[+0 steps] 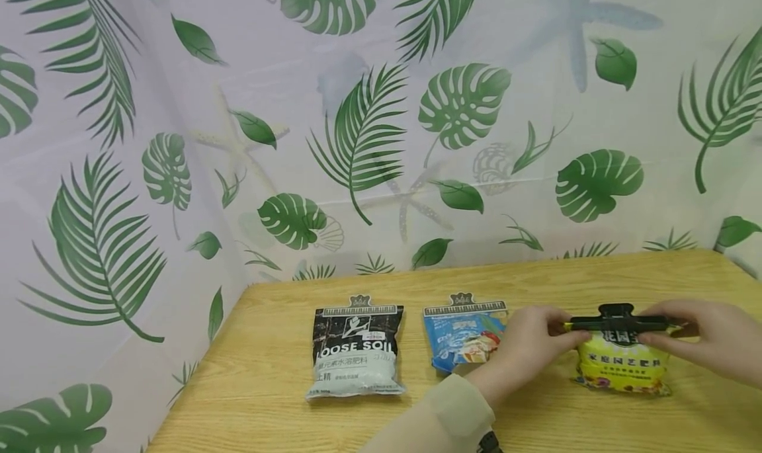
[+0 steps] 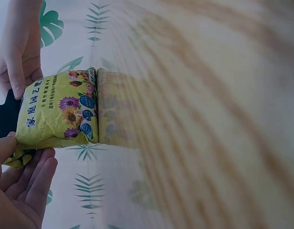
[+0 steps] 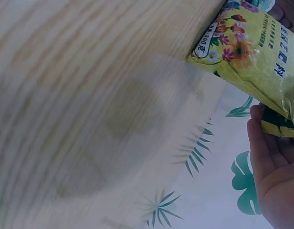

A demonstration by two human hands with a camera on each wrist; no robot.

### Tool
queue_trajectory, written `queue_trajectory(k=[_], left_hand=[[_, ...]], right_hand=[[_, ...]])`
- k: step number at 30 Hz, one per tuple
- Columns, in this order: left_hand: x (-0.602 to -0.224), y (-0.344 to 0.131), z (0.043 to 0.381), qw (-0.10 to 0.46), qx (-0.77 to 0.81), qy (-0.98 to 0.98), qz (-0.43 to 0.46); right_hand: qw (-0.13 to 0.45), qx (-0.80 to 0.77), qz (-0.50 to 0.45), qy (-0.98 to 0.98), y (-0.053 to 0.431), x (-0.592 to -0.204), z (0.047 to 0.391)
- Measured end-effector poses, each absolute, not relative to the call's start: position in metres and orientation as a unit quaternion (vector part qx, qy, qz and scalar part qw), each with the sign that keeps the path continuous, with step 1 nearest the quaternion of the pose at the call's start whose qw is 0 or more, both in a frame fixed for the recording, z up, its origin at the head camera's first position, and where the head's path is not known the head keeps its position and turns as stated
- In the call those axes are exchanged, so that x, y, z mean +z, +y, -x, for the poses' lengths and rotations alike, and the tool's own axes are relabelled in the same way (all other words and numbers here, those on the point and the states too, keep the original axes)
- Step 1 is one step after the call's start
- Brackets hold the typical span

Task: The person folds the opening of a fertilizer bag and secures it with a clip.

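A yellow fertilizer bag (image 1: 622, 368) printed with flowers stands on the table at the right. Across its folded top lies a black bag clip (image 1: 616, 315) with a raised tab in the middle. My left hand (image 1: 530, 340) pinches the bag's top left end beside the clip, thumb in front. At the opposite end, my right hand (image 1: 705, 337) pinches the top corner the same way. In the left wrist view the bag (image 2: 58, 112) shows its flowered front, with the clip (image 2: 7, 112) between both hands. The right wrist view has the bag (image 3: 261, 52) at the upper right.
Left of the hands stand a blue food-picture bag (image 1: 458, 337), partly behind my left forearm, and a black and white soil bag (image 1: 356, 357). Each carries a piano-patterned clip along its top. Behind the wooden table (image 1: 262, 367) hangs a leaf-printed cloth (image 1: 381, 142).
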State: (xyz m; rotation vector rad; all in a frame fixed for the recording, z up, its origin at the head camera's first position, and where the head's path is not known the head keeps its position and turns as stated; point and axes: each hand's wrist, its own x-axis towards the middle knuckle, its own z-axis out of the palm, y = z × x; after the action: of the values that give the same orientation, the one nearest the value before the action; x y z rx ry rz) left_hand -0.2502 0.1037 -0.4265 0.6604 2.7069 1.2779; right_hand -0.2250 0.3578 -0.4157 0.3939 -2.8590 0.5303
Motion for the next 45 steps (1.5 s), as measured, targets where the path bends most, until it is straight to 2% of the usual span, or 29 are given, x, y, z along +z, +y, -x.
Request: queue_trajectory(k=[13,20,26,37,45], left_hand=[[-0.425,0.106,0.252,0.038,0.421,0.878,-0.224],[-0.424,0.107,0.251,0.031,0.414,0.882,-0.222],[-0.422,0.107,0.248,0.034,0.403,0.888,-0.219],[-0.415,0.105,0.246,0.06,0.35,0.908,-0.222],[-0.416,0.107,0.248,0.094,0.377,0.9,-0.198]], right_hand=[[0.029,0.224,-0.072,-0.972,0.362,-0.423,0.217],[0.048,0.236,-0.096,-0.966,0.358,-0.426,0.213],[0.042,0.229,-0.091,-0.968,0.357,-0.427,0.214],[0.038,0.224,-0.088,-0.97,0.359,-0.433,0.218],[0.028,0.234,-0.085,-0.968,0.36,-0.435,0.215]])
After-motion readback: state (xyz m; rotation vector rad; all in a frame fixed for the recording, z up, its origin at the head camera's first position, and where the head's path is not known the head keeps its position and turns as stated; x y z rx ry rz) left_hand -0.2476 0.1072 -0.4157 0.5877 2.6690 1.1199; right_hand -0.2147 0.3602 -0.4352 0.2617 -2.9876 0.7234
